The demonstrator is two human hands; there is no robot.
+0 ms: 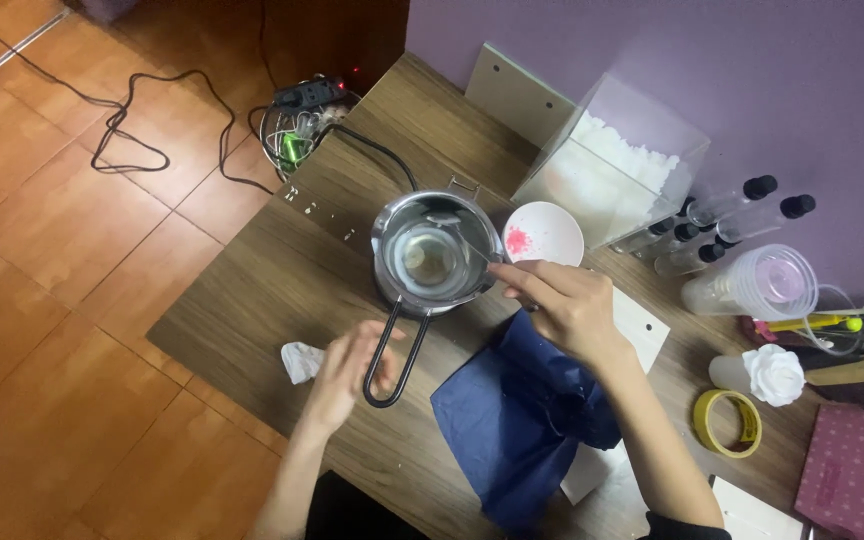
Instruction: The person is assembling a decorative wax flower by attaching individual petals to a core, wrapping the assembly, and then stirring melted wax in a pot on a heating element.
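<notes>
A small steel pot (388,228) with clear liquid stands on the wooden table (282,290). Its black wire loop handle (393,360) points toward me. My right hand (557,300) pinches a thin metal stirrer (470,238) whose tip dips into the pot. My left hand (344,372) hovers beside the handle with fingers loosely spread, blurred, holding nothing that I can see. A white bowl (544,235) with a spot of pink powder sits just right of the pot.
A dark blue cloth (512,420) lies under my right forearm. A crumpled white tissue (301,360) sits near the table edge. A clear box of white flakes (617,165), dropper bottles (722,225), a plastic cup (762,285), a white rose shape (774,373) and a tape roll (727,422) crowd the right.
</notes>
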